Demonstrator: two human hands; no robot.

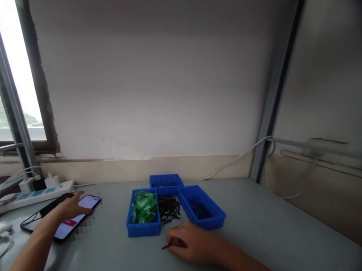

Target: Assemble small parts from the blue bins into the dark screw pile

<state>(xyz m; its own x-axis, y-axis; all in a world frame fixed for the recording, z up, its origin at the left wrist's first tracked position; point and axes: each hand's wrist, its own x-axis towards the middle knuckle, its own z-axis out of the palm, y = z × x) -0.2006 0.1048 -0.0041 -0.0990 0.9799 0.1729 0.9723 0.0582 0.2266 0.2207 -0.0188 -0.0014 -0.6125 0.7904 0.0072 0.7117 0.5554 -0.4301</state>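
Observation:
My right hand (193, 244) is closed near the front of the blue bins, and the thin dark shaft of a black screw (164, 247) sticks out to the left of its fingers. Just behind it lies a pile of similar black screws (169, 208). At the left, my left hand (71, 208) reaches over a phone (67, 229) with a lit screen, thumb and fingers spread apart. Whether its fingertips touch the glass cannot be made out.
One blue bin (144, 230) holds green plastic pieces (143, 207); another bin (216, 215) holds dark blue pieces (200, 208). A third bin (166, 180) stands behind. A white power strip (35, 197) with plugs and cables lies at the left, beside a dark flat object (55, 204).

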